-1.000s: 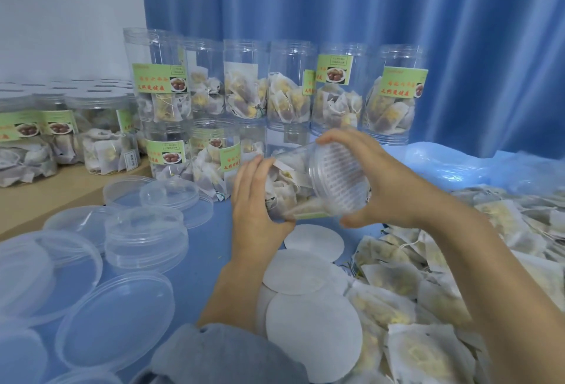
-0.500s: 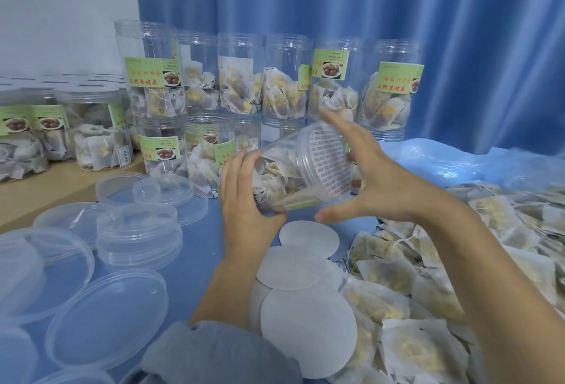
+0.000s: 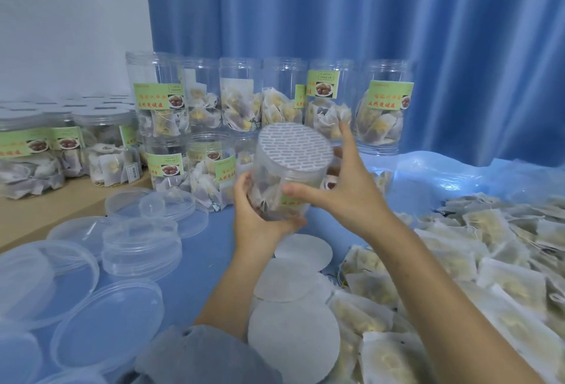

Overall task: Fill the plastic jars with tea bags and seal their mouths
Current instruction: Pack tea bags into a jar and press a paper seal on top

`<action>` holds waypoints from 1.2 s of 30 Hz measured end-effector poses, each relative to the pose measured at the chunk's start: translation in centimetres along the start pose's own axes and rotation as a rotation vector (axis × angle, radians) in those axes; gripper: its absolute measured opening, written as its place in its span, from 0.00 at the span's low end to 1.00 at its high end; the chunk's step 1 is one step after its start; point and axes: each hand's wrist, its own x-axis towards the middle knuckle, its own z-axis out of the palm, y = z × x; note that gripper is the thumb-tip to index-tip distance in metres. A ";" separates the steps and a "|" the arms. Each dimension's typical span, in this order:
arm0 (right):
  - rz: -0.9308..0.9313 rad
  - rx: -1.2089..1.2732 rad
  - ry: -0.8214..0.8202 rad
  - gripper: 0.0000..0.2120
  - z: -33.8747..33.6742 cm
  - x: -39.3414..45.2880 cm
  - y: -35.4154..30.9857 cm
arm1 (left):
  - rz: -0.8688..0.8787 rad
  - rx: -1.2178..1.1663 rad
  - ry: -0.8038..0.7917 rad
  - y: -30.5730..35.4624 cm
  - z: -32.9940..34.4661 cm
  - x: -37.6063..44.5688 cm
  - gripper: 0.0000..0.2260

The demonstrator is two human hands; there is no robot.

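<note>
I hold a clear plastic jar of tea bags above the blue table, nearly upright, its mouth covered by a printed white seal disc. My left hand grips the jar's lower body from below. My right hand clasps its right side, thumb across the green label and a finger up by the rim. Loose tea bags lie heaped at the right. Several white seal discs lie under my arms.
Two rows of open, labelled jars with tea bags stand by the blue curtain. Lidded jars stand on a wooden surface at left. Clear lids and a stack of lids cover the near left.
The jar has swung from lying sideways, its sealed mouth facing right, to nearly upright with the seal on top. My right hand slid from the mouth down to the jar's side.
</note>
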 end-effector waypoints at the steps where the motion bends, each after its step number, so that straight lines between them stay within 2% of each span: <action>1: 0.026 0.046 0.021 0.64 0.2 0.0 -0.1 | -0.043 -0.063 -0.009 0.1 0.2 0.1 0.46; 3: 0.059 0.116 0.038 0.55 0.6 0.1 0.0 | -0.074 -0.087 -0.029 0.9 0.5 0.3 0.49; 5: 0.029 0.168 0.065 0.38 0.8 0.3 0.2 | -0.072 -0.040 -0.075 1.9 0.9 0.7 0.50; 7: 0.012 0.207 0.123 0.32 1.0 0.3 0.3 | -0.083 0.066 -0.142 3.4 1.3 1.3 0.49; 9: -0.001 0.206 0.196 0.32 1.2 0.3 0.2 | -0.103 0.176 -0.225 5.3 1.2 1.9 0.50; 11: 0.002 0.190 0.258 0.36 1.3 0.3 0.0 | -0.134 0.244 -0.261 7.3 0.6 2.5 0.51; 13: -0.029 0.190 0.225 0.41 1.5 0.0 -0.2 | -0.150 0.330 -0.299 8.8 -0.7 3.3 0.51; 15: -0.074 0.210 0.142 0.44 1.9 -0.4 -0.5 | -0.166 0.398 -0.367 10.0 -2.5 4.0 0.45; 17: -0.085 0.263 0.106 0.42 2.6 -0.9 -0.8 | -0.150 0.468 -0.440 11.1 -4.5 4.0 0.37; 18: -0.085 0.290 0.091 0.41 3.3 -1.2 -1.0 | -0.142 0.512 -0.451 11.6 -5.6 3.7 0.36; 22: -0.119 0.288 0.013 0.34 6.9 -1.9 -2.0 | -0.098 0.772 -0.408 12.8 -10.1 2.8 0.50; 24: -0.159 0.238 -0.035 0.33 8.7 -1.7 -3.2 | -0.100 0.878 -0.407 13.1 -12.5 2.6 0.52; 26: -0.196 0.181 -0.083 0.32 10.4 -1.0 -4.9 | -0.071 0.924 -0.382 13.5 -15.1 2.3 0.44; 28: -0.231 0.125 -0.101 0.31 12.3 0.0 -6.9 | -0.042 0.865 -0.298 13.7 -18.0 2.3 0.30; 30: -0.254 0.073 -0.104 0.31 14.7 1.3 -8.9 | -0.023 0.821 -0.203 13.7 -21.3 2.4 0.27; 33: -0.287 0.068 -0.137 0.32 19.0 3.0 -11.4 | -0.018 0.854 -0.113 13.7 -26.3 3.1 0.35; 36: -0.280 0.097 -0.219 0.34 24.0 4.9 -13.3 | -0.101 0.984 -0.043 13.3 -31.2 4.4 0.43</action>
